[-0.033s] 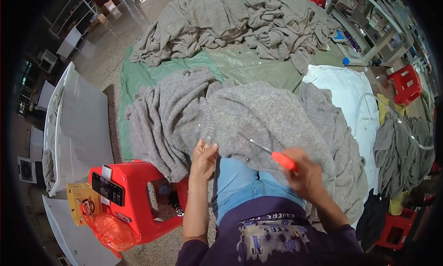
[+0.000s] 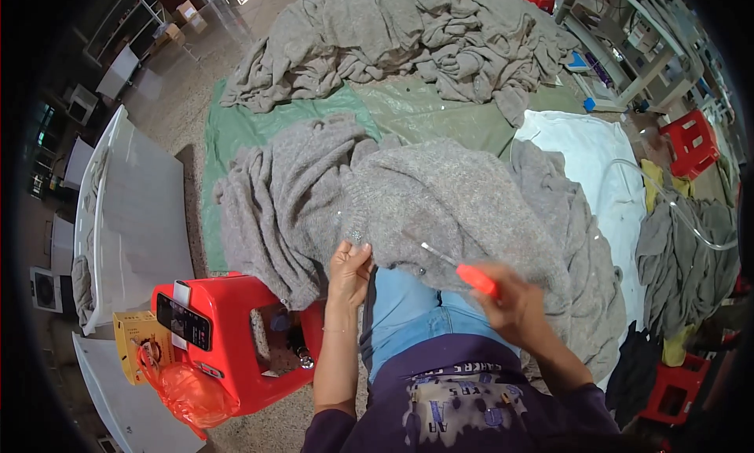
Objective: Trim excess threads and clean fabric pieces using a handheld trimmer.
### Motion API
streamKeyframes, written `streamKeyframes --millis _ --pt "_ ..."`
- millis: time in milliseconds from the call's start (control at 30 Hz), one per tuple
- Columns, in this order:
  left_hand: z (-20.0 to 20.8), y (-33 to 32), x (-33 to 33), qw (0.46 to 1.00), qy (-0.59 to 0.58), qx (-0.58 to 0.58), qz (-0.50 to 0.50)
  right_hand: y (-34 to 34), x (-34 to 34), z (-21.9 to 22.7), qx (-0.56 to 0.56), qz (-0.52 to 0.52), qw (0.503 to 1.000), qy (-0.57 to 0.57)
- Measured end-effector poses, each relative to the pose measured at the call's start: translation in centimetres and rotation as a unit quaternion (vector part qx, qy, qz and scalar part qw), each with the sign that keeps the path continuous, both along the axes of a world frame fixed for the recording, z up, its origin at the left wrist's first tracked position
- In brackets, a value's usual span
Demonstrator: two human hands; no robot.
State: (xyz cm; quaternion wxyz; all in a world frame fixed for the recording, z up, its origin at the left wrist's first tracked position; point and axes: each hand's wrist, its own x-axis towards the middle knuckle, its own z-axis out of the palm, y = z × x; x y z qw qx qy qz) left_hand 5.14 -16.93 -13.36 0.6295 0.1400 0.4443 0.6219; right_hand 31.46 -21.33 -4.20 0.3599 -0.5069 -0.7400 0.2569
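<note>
Head view. The left hand [image 2: 349, 272] is pinched narrow, thumb against fingers, at the near edge of the gray knit fabric [image 2: 479, 190]; 1 small shiny ornament [image 2: 356, 236] sits just beyond the fingertips. The right hand [image 2: 514, 304] is closed around the handle of the red-handled tool [image 2: 477, 280]. The tool's thin metal shaft is tilted, pointing forward and to the left, over the fabric; whether the tip touches the fabric cannot be determined. 1 dark round button [image 2: 422, 271] is located near the fabric edge, between the 2 hands.

The fabric lies in folds across the lap of the blue jeans [image 2: 400, 300] and over the green sheet [image 2: 236, 123]. A gray heap [image 2: 369, 29] of similar fabric lies at the far side. At left, the red stool [image 2: 228, 292] supports a phone [image 2: 184, 322] and an orange plastic bag [image 2: 192, 392]. A white bin [image 2: 145, 225] stands beyond the stool.
</note>
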Motion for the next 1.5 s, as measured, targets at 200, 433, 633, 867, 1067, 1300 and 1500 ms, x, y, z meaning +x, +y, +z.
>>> streamKeyframes --millis 200,433,633,867,1067,1300,1500 --pt "-1.2 -0.3 0.5 0.996 0.079 0.000 0.047 -1.7 -2.5 -0.6 -0.046 0.037 0.994 -0.090" --pt "-2.2 0.2 -0.7 0.991 0.105 0.003 0.086 -1.9 -2.7 0.2 -0.074 0.037 0.991 -0.110" --pt "-1.4 0.8 -0.9 0.986 0.115 -0.021 0.119 -1.9 -2.4 -0.1 -0.087 0.028 0.991 -0.094" --pt "-2.4 1.3 -1.6 0.988 0.057 0.017 0.142 -1.3 -2.4 0.4 -0.113 0.014 0.990 -0.082" --pt "-2.3 0.2 -1.8 0.990 0.077 0.029 0.114 -1.3 -2.8 -0.4 -0.106 0.023 0.989 -0.097" --pt "-2.3 0.0 -2.0 0.978 0.114 -0.010 0.174 -1.2 -3.1 -0.1 -0.096 0.038 0.988 -0.115" --pt "-1.5 -0.2 -1.6 0.984 0.127 0.020 0.123 -0.9 -3.1 -0.6 -0.089 0.031 0.990 -0.103"
